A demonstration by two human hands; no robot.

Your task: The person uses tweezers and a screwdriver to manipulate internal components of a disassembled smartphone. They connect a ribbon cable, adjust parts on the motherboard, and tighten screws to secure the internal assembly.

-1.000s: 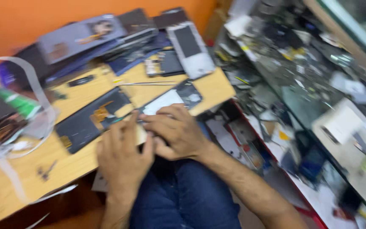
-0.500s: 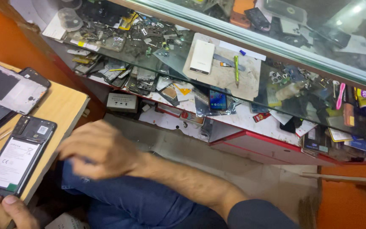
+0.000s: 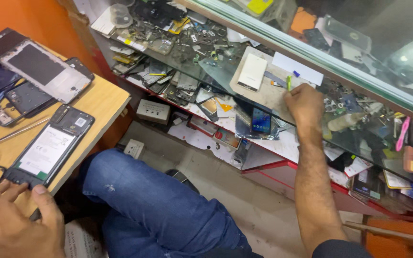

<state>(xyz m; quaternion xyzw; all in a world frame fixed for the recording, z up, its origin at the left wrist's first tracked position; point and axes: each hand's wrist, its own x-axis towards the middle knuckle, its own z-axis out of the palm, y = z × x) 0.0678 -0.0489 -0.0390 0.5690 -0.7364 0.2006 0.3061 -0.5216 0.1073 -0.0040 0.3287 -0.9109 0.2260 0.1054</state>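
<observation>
Orange-walled repair stall; a wooden worktop (image 3: 102,102) on the left, a cluttered glass shelf (image 3: 244,88) of a display case on the right, bare floor between. An opened phone (image 3: 48,150) with its back off lies near the worktop's front edge, battery and board exposed; disassembly looks begun, nothing refitted as far as can be seen. The left hand (image 3: 17,222) rests at the front edge, fingers spread and loosely bent, thumb touching the phone's lower end, gripping nothing. The right hand (image 3: 304,102) is stretched out to the shelf, fingers pinched closed on a small green tool (image 3: 288,82) beside a white slab-shaped device (image 3: 252,71). Other phone shells crowd the worktop's back edge. Shelf is densely littered; little free room around the hand. The person's knee fills the gap below the worktop's right edge.
</observation>
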